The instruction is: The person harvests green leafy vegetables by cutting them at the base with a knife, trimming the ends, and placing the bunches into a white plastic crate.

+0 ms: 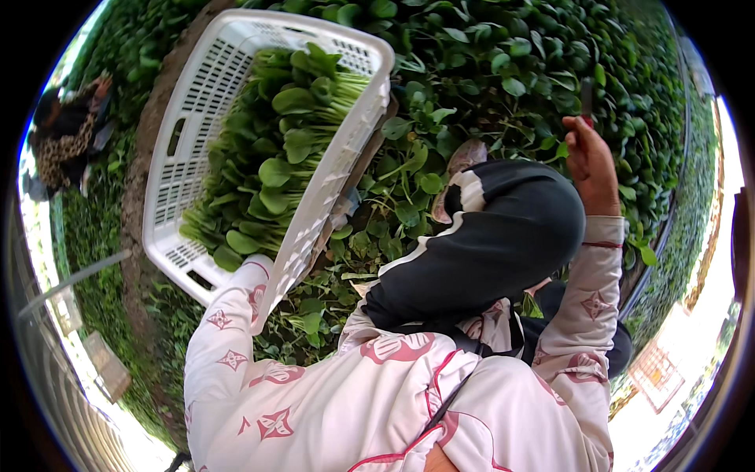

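Observation:
A white slotted plastic crate (348, 156) stands tilted in the picture on my left, partly filled with cut leafy greens (283, 159). The greens lie in rows, their pale stems towards the crate's near wall. My left forearm in a printed sleeve (233, 312) reaches into the crate's lower end; the hand itself is hidden behind the leaves and cuff. My right hand (593, 168) is raised beyond my bent knee, gripping a small knife (587, 103) with a red handle. Its blurred blade points away from me, over standing leaves.
Dense leafy plants (531, 53) grow around me, with lower, sparser ones (407, 206) by my shoe (463, 171). A bare soil strip (138, 147) runs beyond the crate. Another person (71, 135) crouches at far left. A dark pipe (666, 236) borders the right side.

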`<state>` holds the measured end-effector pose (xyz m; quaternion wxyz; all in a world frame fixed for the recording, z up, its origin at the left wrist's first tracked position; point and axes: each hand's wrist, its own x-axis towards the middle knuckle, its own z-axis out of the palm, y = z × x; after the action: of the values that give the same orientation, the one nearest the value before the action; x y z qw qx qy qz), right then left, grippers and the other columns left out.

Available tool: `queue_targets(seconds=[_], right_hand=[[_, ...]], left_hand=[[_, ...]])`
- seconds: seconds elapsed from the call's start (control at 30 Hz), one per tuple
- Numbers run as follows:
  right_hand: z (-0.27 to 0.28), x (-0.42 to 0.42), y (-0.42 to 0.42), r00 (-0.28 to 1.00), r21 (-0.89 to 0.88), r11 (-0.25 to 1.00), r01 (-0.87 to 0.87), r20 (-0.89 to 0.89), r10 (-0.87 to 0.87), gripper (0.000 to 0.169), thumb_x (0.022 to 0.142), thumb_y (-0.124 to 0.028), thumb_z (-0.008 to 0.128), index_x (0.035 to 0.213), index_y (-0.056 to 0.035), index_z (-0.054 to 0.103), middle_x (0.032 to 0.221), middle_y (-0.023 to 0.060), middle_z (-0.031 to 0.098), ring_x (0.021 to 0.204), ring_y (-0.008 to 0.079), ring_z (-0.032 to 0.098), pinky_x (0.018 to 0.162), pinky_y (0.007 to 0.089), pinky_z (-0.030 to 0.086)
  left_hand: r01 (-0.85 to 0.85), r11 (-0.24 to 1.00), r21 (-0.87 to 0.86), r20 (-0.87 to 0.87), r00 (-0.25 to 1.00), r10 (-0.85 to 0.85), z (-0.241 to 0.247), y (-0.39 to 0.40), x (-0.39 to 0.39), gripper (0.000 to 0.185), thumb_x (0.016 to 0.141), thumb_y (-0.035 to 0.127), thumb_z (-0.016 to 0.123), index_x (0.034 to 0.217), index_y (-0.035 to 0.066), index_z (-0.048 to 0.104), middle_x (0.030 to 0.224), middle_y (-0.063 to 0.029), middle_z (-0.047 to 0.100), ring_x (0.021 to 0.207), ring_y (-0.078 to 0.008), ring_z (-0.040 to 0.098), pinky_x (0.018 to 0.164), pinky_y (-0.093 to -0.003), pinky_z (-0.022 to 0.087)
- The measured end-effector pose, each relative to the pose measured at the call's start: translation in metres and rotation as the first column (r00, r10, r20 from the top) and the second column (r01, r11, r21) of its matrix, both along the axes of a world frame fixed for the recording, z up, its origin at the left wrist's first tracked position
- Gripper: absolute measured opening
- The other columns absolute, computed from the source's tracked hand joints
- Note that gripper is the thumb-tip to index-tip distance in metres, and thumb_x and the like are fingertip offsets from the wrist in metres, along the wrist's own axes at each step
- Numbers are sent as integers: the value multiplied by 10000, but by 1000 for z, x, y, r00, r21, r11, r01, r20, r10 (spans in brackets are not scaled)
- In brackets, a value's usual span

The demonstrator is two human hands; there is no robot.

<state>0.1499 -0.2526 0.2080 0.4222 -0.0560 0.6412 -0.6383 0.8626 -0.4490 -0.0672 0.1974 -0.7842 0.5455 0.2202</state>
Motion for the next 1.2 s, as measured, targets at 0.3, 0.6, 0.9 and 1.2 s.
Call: queue_targets(seconds=[0.3, 0.6, 0.9, 1.2], right_hand=[[-168, 23, 140, 865, 228, 909, 348, 297, -405, 245, 957, -263, 495, 981, -35, 583, 644, 3, 539, 378, 52, 288, 349, 207, 212], [-204, -10, 93, 915, 130, 944, 304, 235, -327, 298, 955, -308, 450, 1011, -40, 566, 662, 34, 561, 409, 62, 338, 379, 235, 262], [-261, -105, 48, 923, 120, 927, 356, 113, -368, 315, 922, -306, 483, 1024, -31, 597, 653, 67, 586, 439, 96, 403, 412, 257, 317], [-306, -166, 59, 965, 192, 950, 247, 39, -259, 386, 898, -391, 494, 1047, -61, 628, 749, 39, 623, 556, 128, 538, 466, 285, 383]], left_hand=[[40, 999, 11, 12, 999, -40, -3, -16, 4, 224, 853, 290, 596, 855, 66, 587, 657, -100, 572, 534, -203, 514, 485, -321, 406], [-227, 912, -342, -366, 926, 93, 116, -72, -16, 139, 884, 191, 589, 815, 74, 561, 578, -77, 549, 433, -182, 486, 408, -307, 386], [309, 882, -357, -866, 245, -436, 237, 5, -530, 170, 973, 110, 392, 968, 30, 543, 783, -91, 571, 631, -162, 551, 593, -267, 462], [632, -503, -590, 125, -545, -829, 33, 92, -864, 255, 875, 296, 593, 1110, 201, 564, 1141, -47, 583, 917, -295, 619, 722, -400, 515]])
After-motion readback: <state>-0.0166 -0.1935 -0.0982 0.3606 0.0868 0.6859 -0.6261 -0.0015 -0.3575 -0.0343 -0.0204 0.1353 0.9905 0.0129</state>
